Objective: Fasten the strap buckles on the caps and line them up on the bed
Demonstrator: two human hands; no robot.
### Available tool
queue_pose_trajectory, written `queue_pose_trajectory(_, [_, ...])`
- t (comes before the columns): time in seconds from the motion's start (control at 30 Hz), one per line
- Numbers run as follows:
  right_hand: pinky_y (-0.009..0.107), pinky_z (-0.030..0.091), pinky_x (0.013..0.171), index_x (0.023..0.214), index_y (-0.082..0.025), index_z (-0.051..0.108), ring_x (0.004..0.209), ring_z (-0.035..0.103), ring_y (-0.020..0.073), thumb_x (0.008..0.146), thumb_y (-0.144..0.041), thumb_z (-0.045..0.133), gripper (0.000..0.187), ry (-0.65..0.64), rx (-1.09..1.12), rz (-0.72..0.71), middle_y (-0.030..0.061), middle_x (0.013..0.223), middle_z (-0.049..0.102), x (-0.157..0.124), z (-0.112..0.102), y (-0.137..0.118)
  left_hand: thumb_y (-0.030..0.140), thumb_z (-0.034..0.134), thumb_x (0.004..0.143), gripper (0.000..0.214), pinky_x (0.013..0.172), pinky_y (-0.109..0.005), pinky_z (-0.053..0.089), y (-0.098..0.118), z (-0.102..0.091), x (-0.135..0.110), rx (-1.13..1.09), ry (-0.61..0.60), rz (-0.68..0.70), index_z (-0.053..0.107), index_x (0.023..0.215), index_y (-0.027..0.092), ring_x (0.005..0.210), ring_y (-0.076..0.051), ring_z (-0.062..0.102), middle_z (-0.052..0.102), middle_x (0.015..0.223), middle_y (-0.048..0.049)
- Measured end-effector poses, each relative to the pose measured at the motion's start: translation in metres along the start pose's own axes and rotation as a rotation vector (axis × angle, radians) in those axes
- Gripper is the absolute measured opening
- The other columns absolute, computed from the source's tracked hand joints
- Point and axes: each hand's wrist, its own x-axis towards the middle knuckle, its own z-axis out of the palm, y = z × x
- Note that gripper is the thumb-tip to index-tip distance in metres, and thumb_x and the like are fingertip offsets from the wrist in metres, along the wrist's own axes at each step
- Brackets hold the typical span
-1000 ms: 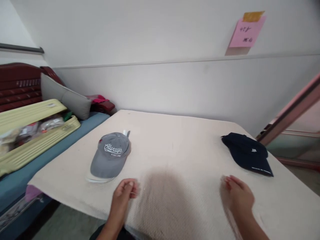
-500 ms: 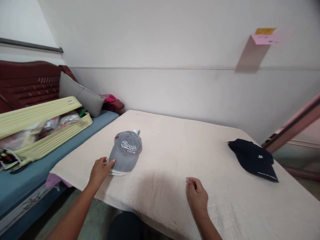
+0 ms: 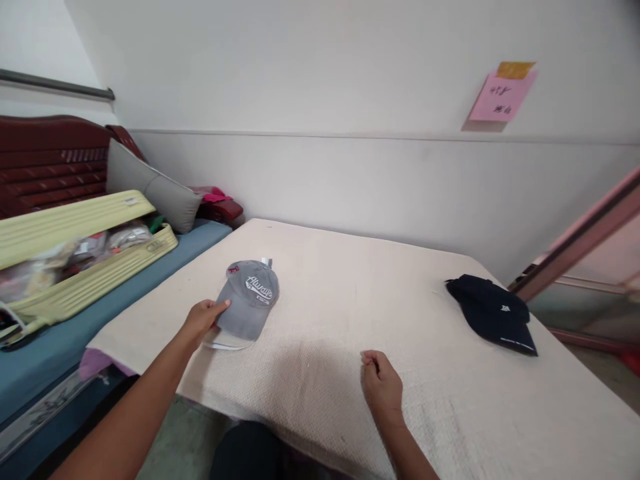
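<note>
Left hand (image 3: 203, 317) pinches a grey cap (image 3: 248, 300) lettered "Always" by its brim at left, right hand (image 3: 383, 383) curls in a loose fist, empty, near middle, navy cap (image 3: 487, 310) at right, brim print illegibly small, handwritten pink note (image 3: 503, 100) on far wall (image 3: 310, 180)

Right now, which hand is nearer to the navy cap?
Right. The right hand is apart from the navy cap, left of it and closer to the camera; the left hand is farther left, holding the gray cap.
</note>
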Motion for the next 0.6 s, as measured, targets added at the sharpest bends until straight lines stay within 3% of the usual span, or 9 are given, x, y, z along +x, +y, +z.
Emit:
queue_pose_trajectory(0.2, [0.032,0.04,0.071,0.085,-0.021,0.062,0.077,0.057,0.0232,0.078,-0.033,0.05,0.019,-0.012,0.164,0.048,0.0042,0.081,0.066,-0.001,-0.002,-0.005,0.042,0.08,0.048,0.043,0.051,-0.022,0.041,0.026,0.042,-0.02,-0.427,-0.066,0.062,0.048,0.064,0.019,0.052,-0.011,0.05,0.053,0.054,0.0062])
queue_pose_trajectory(0.37, [0.031,0.041,0.067,0.08,-0.02,0.062,0.073,0.057,0.0225,0.072,-0.038,0.057,0.021,-0.039,0.369,0.15,0.0045,0.075,0.066,0.006,-0.002,-0.008,0.036,0.081,0.053,0.039,0.059,-0.022,0.045,0.043,0.077,-0.065,-0.637,-0.193,0.109,0.05,0.07,0.018,0.061,-0.011,0.055,0.06,0.065,0.0038])
queue_pose_trajectory(0.5, [0.03,0.044,0.061,0.082,-0.017,0.063,0.068,0.061,0.0208,0.074,-0.051,0.055,0.036,-0.163,0.554,0.238,0.008,0.077,0.068,0.007,-0.012,-0.019,0.03,0.081,0.059,0.033,0.061,-0.024,0.047,0.046,0.103,-0.116,-0.743,-0.373,0.049,0.055,0.077,0.017,0.062,-0.012,0.058,0.065,0.071,0.0008])
queue_pose_trajectory(0.6, [0.033,0.048,0.066,0.087,-0.014,0.066,0.073,0.065,0.0216,0.081,-0.063,0.04,0.056,-0.373,0.75,0.315,0.013,0.085,0.07,-0.004,-0.028,-0.037,0.026,0.078,0.065,0.027,0.059,-0.023,0.046,0.042,0.119,-0.155,-0.8,-0.547,-0.056,0.056,0.079,0.018,0.058,-0.012,0.058,0.065,0.071,0.0008])
